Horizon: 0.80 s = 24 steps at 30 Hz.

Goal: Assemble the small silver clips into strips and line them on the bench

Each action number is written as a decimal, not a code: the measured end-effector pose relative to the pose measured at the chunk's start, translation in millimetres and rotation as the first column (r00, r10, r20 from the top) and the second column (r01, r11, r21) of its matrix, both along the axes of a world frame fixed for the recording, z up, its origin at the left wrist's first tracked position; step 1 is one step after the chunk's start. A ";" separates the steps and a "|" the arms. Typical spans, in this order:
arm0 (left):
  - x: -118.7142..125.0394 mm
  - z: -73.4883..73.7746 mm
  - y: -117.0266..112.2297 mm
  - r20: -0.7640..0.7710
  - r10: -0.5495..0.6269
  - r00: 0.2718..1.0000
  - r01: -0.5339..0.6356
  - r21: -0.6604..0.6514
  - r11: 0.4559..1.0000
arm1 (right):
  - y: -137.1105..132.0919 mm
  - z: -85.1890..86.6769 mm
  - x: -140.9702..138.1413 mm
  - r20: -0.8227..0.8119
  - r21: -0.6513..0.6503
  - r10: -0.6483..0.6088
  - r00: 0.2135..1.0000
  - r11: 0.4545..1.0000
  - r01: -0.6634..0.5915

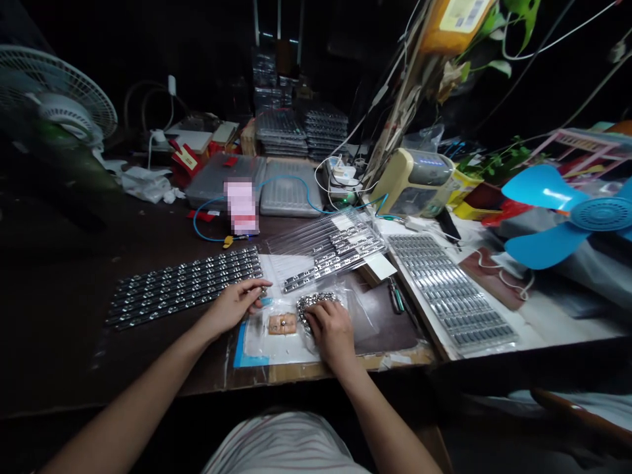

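Observation:
My left hand (236,306) is closed, its thumb and fingertips pinching a small shiny metal part (263,290) above the edge of the work mat. My right hand (333,329) reaches into a pile of small silvery metal parts (311,301) on clear plastic. Its fingers are curled, and what sits between the fingertips is hidden. Between the hands lies a small tan block (282,324) with a tiny metal piece on top. Left of my left hand are several dark strips (187,283) set with shiny metal parts. A clear ribbed tray (326,253) behind holds similar strips.
A second filled tray (451,289) lies to the right, near a blue-bladed fan (573,214). Green-handled pliers (395,296) rest beside the mat. Farther back stand a cream-coloured machine (412,181), stacked trays (281,131) and a blue cable (301,181). A white fan (59,99) is at left.

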<state>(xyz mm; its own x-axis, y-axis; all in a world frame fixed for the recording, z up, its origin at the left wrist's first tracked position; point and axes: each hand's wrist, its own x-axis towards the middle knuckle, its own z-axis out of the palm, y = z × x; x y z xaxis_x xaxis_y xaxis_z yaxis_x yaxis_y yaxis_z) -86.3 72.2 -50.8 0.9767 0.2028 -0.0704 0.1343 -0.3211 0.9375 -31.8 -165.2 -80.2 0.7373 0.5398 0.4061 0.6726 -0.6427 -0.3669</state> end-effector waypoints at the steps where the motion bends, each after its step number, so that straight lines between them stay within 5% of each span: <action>1: -6.5 -2.5 0.5 -0.018 0.007 1.000 -0.008 -0.031 1.000 | 0.7 -1.0 0.0 0.001 0.015 0.001 1.000 1.000 -0.001; 4: -19.9 -10.3 -4.8 0.012 0.054 0.998 -0.054 0.005 0.999 | 1.2 -2.3 -0.7 -0.006 0.031 -0.004 1.000 1.000 0.004; 7: -26.0 -15.3 -17.2 0.114 0.035 0.993 -0.059 0.215 0.975 | 0.6 -1.8 -1.9 -0.026 0.035 -0.016 1.000 0.999 0.017; 11: -33.3 -21.0 -32.2 0.203 -0.024 0.979 -0.082 0.498 0.864 | -0.1 -1.1 -2.8 -0.039 0.048 -0.016 0.999 0.999 0.017; 16: -45.1 -29.4 -34.2 0.254 -0.001 0.967 -0.169 0.649 0.742 | -0.5 -2.9 -2.2 0.001 0.033 -0.023 1.000 0.999 0.023; 18: -46.4 -28.3 -33.6 0.265 0.012 0.964 -0.184 0.638 0.748 | -0.2 -3.7 -2.0 0.008 0.030 -0.025 1.000 0.999 0.025; 24: -33.4 -14.7 -48.4 0.269 -0.047 0.962 -0.080 0.440 0.894 | 0.3 -2.9 -2.4 -0.034 0.046 -0.015 0.999 0.999 0.016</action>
